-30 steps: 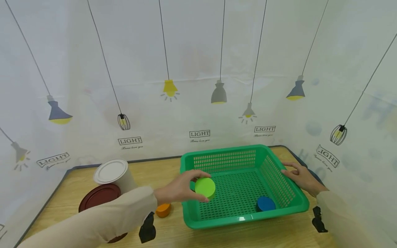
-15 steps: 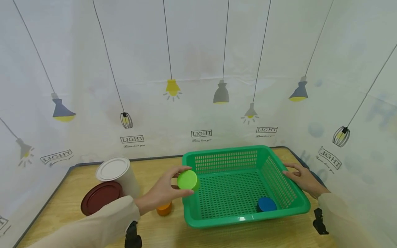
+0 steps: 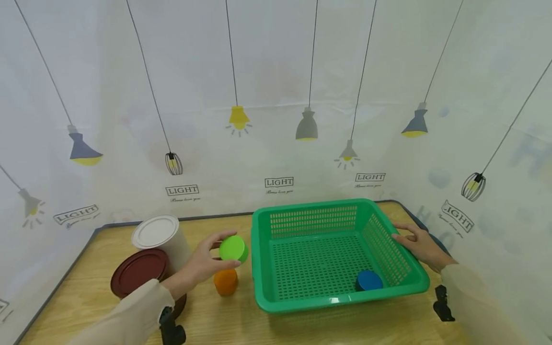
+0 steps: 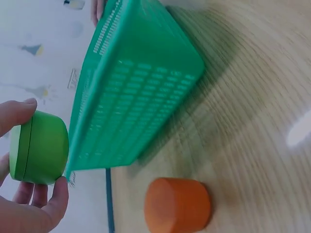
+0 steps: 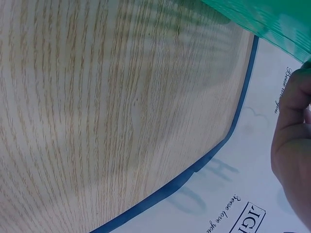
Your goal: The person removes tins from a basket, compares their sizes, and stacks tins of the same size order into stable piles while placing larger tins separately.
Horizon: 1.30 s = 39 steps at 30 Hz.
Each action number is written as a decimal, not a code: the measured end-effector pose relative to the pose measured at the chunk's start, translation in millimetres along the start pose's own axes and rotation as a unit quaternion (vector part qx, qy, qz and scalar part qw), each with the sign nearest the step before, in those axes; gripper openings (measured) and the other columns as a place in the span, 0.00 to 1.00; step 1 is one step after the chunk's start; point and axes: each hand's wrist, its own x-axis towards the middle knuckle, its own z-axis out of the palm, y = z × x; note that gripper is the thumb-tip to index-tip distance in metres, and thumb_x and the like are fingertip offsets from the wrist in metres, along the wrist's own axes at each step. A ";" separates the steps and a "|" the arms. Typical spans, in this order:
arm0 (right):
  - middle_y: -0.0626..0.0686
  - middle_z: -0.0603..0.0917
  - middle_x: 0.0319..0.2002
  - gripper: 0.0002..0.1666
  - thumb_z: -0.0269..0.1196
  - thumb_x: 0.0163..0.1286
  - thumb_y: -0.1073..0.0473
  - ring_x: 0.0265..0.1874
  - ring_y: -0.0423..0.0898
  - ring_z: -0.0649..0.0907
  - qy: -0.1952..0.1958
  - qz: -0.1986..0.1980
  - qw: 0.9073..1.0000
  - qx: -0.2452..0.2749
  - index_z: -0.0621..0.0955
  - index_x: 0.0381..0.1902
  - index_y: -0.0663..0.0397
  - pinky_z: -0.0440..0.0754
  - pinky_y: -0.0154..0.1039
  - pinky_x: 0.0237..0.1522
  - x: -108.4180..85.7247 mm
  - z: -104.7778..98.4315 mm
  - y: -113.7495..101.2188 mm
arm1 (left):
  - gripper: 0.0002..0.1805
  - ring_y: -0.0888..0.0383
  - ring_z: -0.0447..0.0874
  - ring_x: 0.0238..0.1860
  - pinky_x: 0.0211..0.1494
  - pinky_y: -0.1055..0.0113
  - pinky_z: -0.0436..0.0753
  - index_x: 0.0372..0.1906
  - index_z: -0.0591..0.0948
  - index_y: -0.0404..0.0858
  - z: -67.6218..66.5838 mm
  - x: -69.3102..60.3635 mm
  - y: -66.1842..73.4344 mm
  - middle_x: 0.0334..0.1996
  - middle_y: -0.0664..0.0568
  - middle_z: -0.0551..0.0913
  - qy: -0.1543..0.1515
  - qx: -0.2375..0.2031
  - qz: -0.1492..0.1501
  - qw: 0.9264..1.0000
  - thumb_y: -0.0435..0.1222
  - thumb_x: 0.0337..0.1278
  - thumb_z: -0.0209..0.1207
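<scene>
In the head view my left hand [image 3: 202, 263] pinches a small round green lidded container [image 3: 233, 249] between thumb and fingers, left of the green basket [image 3: 327, 301]. A seam runs round the green container in the left wrist view. Below it, an orange container [image 3: 226, 281] of similar size stands on the table, apart from the hand. My right hand [image 3: 424, 247] grips the basket's right rim; part of its hold is hidden. A blue round container [image 3: 369, 281] sits inside the basket, towards its near right corner.
On the left of the wooden table [image 3: 215, 326] stand a white canister [image 3: 160, 235] and a dark red-brown canister [image 3: 140, 273], partly behind my left forearm. A printed backdrop [image 3: 276, 143] rises behind the table's dark edge.
My left hand has carried the green container leftwards, from over the basket to above the orange container. My right hand and the basket have stayed put.
</scene>
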 end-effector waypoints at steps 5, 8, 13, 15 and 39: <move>0.63 0.80 0.34 0.37 0.50 0.68 0.51 0.27 0.51 0.81 -0.003 0.005 1.000 0.005 0.52 0.65 0.67 0.79 0.44 0.27 0.6 0.5 0.9 | 0.34 0.43 0.64 0.53 0.47 0.55 0.74 0.58 0.69 0.40 -4.9 -5.1 -17.6 0.56 0.44 0.66 0.023 0.017 -0.049 0.998 0.36 0.39 0.68; 0.63 0.80 0.35 0.37 0.50 0.68 0.50 0.27 0.50 0.81 -0.003 0.002 1.000 0.004 0.52 0.65 0.67 0.79 0.44 0.28 1.5 -0.5 -0.2 | 0.35 0.43 0.64 0.54 0.46 0.54 0.73 0.58 0.70 0.41 -6.0 -9.7 -27.7 0.56 0.44 0.67 0.032 0.035 -0.073 0.996 0.39 0.38 0.68; 0.63 0.80 0.35 0.37 0.50 0.68 0.51 0.27 0.51 0.81 -0.001 0.000 1.000 -0.003 0.52 0.65 0.66 0.79 0.43 0.28 1.1 -4.1 -0.7 | 0.35 0.45 0.67 0.51 0.47 0.51 0.72 0.57 0.71 0.41 -3.6 -13.6 -43.3 0.54 0.44 0.70 0.032 0.054 -0.084 0.994 0.39 0.36 0.69; 0.63 0.80 0.34 0.37 0.50 0.68 0.51 0.27 0.51 0.81 0.000 0.002 1.000 -0.001 0.52 0.65 0.65 0.79 0.43 0.28 1.0 -4.9 -0.7 | 0.35 0.45 0.68 0.51 0.47 0.51 0.71 0.57 0.71 0.40 -1.7 -13.8 -47.8 0.53 0.45 0.71 0.032 0.050 -0.088 0.994 0.38 0.36 0.69; 0.63 0.80 0.34 0.36 0.50 0.68 0.50 0.26 0.52 0.82 0.005 0.007 1.000 0.019 0.53 0.65 0.65 0.79 0.45 0.26 0.1 0.5 2.6 | 0.40 0.48 0.67 0.50 0.48 0.55 0.71 0.61 0.66 0.39 9.9 -11.8 -74.3 0.51 0.44 0.70 0.057 0.023 -0.134 0.989 0.40 0.37 0.69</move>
